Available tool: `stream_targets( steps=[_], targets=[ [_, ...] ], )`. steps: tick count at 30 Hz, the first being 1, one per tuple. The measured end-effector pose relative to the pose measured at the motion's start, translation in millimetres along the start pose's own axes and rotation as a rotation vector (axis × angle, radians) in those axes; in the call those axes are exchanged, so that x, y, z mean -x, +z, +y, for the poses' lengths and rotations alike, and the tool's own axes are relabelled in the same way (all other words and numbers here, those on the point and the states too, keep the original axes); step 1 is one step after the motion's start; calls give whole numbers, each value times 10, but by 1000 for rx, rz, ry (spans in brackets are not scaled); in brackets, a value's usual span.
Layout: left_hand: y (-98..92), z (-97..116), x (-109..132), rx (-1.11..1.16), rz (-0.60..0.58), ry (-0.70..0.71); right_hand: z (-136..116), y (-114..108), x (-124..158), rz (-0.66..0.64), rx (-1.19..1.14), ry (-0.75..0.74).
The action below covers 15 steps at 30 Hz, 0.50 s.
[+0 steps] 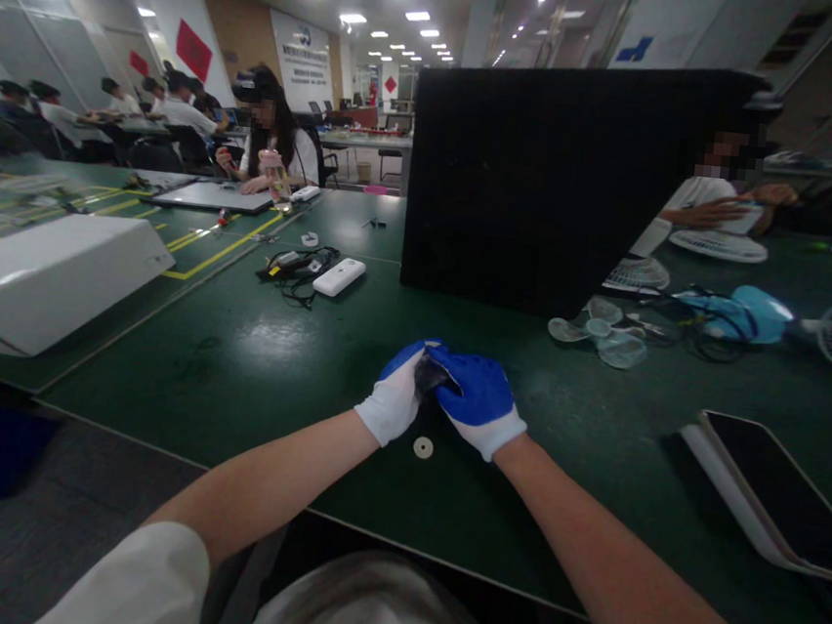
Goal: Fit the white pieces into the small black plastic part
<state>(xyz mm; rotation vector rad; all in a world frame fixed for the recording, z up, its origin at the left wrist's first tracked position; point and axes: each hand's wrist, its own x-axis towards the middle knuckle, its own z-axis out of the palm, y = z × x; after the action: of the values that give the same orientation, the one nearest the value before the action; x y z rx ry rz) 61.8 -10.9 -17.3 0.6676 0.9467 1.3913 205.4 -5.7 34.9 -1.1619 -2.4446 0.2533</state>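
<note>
Both hands wear white gloves with blue palms and meet over the green table, near its front edge. My left hand (pixel 400 389) and my right hand (pixel 479 397) are closed round a small dark object (pixel 430 376), which shows between them. Its exact shape is hidden by the fingers. Just below the hands, a pale round disc (pixel 423 447) with a small centre hole lies flat on the table (pixel 260 405), touched by neither hand.
A large black panel (pixel 531 186) stands beyond the hands. Left of it lie a white device (pixel 339 277) and cables (pixel 299 266). Clear fan blades (pixel 600 332) and a phone-like tablet (pixel 781 489) are right. A white box (pixel 58 278) sits left; people work behind.
</note>
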Motion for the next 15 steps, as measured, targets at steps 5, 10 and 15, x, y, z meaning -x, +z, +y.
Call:
stream_targets(
  steps=[5,10,15],
  targets=[
    [-82,236,-46,-176,-210,4,175,-104,24,85,-13,-27],
    [-184,557,-31,-682,-396,316,194,-178,67,253,72,59],
    [-244,631,12,-938,-381,364,210,-215,86,167,110,95]
  ],
)
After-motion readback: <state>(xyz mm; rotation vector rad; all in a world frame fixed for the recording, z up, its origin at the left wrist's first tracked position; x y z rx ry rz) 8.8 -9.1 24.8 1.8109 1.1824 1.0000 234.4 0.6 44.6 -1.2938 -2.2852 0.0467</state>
